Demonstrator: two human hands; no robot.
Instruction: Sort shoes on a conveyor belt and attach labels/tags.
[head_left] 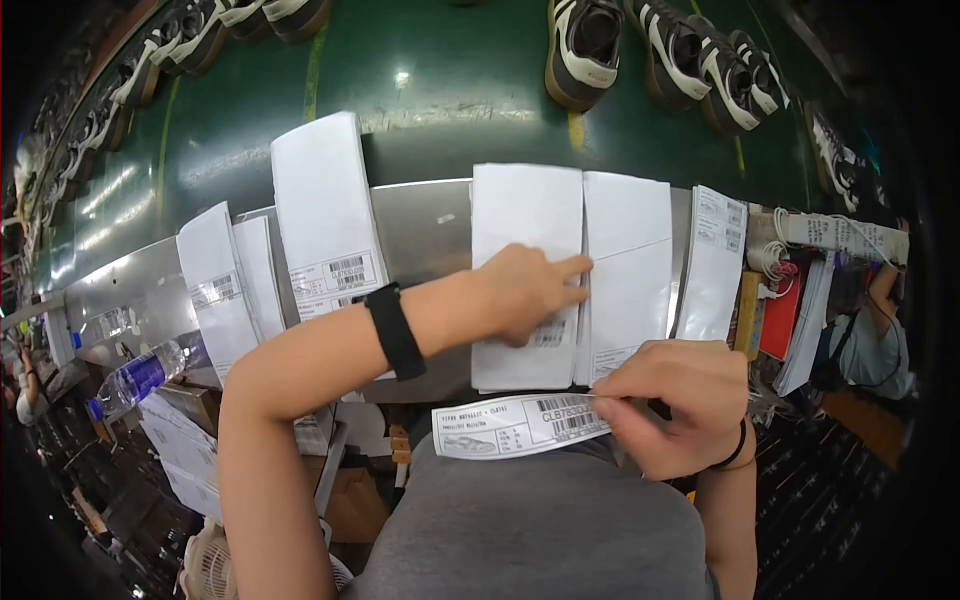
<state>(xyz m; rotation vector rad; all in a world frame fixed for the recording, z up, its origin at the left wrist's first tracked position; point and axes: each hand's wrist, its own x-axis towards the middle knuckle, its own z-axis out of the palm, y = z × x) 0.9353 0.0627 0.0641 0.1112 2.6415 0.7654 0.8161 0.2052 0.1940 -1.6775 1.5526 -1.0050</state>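
Observation:
My left hand [530,295] rests over a stack of white label sheets [527,205], palm down. Two of its fingers stretch apart to the right, their tips at the seam with the neighbouring white sheet stack [630,220]; nothing shows in its grip. Close to my body, my right hand [685,405] is closed, pinching the right end of a printed label strip [490,428] between thumb and fingers. The strip bears a barcode and a small shoe drawing, and extends leftward in front of my grey shirt.
More label stacks lie on the metal ledge: a tall stack [320,200], a left stack [215,270] and a right stack [712,265]. Beyond runs a green conveyor belt [440,90] with several black-and-white shoes [585,50]. A plastic bottle [140,380] lies at left; white cables [772,255] hang at right.

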